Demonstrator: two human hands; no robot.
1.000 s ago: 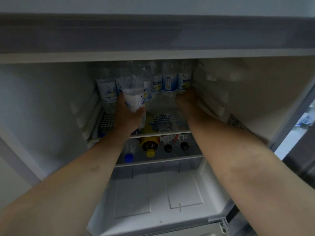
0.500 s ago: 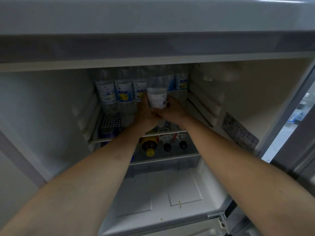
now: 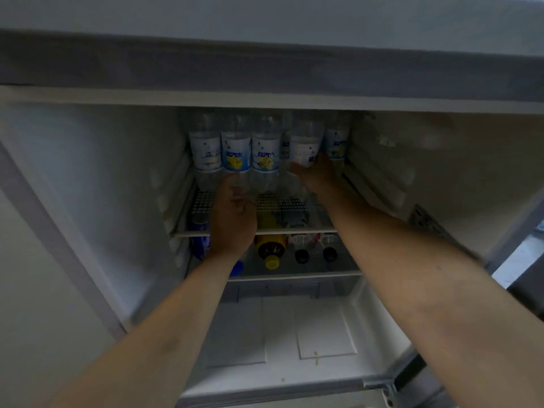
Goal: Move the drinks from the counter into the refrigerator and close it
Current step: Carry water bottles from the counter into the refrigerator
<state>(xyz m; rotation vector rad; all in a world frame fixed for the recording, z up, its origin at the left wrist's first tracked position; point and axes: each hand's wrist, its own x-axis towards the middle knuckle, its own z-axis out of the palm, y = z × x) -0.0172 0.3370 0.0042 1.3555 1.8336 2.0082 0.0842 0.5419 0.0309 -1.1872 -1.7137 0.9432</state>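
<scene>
Two hands reach into the open refrigerator. A row of clear bottles with blue-and-yellow labels stands upright at the back of the wire shelf. The right hand curls around the lower part of a white-labelled bottle standing in that row (second from the right). The left hand hovers palm down over the shelf front, fingers loose, gripping nothing, just before the labelled bottles. Below, on a second shelf, a yellow-capped bottle and two dark-capped bottles lie on their sides.
</scene>
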